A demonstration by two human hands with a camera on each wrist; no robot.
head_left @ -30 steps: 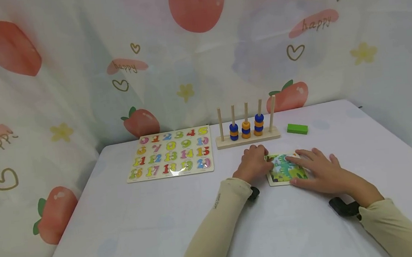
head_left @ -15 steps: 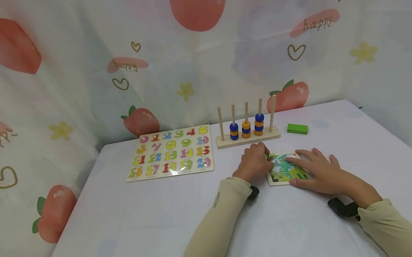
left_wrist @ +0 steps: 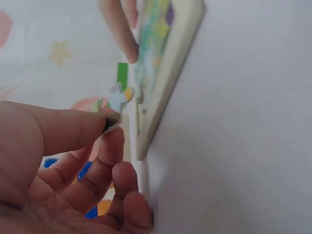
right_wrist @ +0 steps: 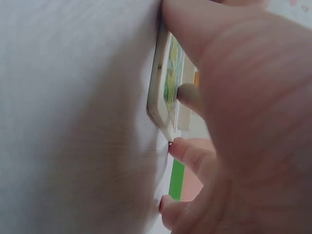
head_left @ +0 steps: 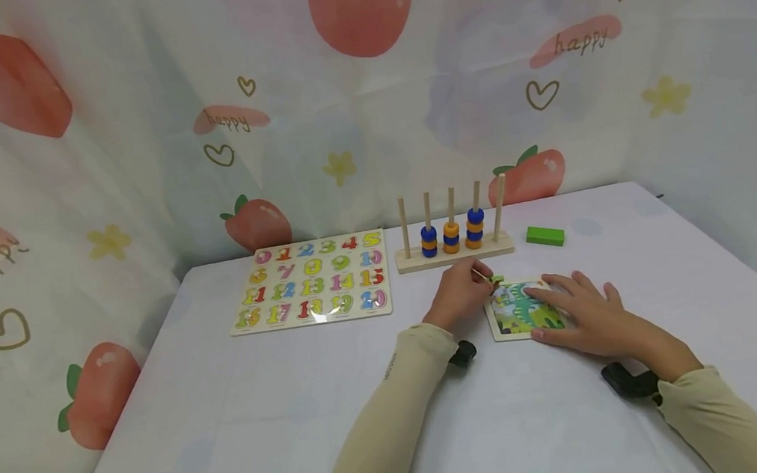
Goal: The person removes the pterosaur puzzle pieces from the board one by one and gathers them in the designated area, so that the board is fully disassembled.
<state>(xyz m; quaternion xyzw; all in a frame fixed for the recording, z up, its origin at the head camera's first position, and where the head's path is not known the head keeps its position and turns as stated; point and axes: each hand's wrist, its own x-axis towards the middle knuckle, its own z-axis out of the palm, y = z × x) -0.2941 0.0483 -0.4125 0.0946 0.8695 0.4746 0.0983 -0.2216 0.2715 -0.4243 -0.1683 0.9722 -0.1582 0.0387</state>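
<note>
A small jigsaw puzzle board (head_left: 510, 337) with a pale wooden frame and a green dinosaur picture lies flat on the table. Between thumb and forefinger, my left hand (head_left: 459, 294) pinches a puzzle piece (left_wrist: 118, 99) just over the board's far left corner; in the left wrist view a gap shows in the picture below it. The other left fingers curl loosely underneath. My right hand (head_left: 591, 317) lies spread across the board's right side. Its index fingertip rests on the picture, while its thumb and another finger (right_wrist: 187, 152) touch the frame's edges.
Behind the puzzle stands a wooden peg rack (head_left: 455, 257) with blue and orange beads on three pegs. A green block (head_left: 545, 236) lies to its right. A number puzzle board (head_left: 312, 323) lies on the left. A patterned curtain hangs behind the table.
My left hand has drawn slightly left and up from the board's corner, lifting a puzzle piece that now shows in its fingertips. The right hand stays in place.
</note>
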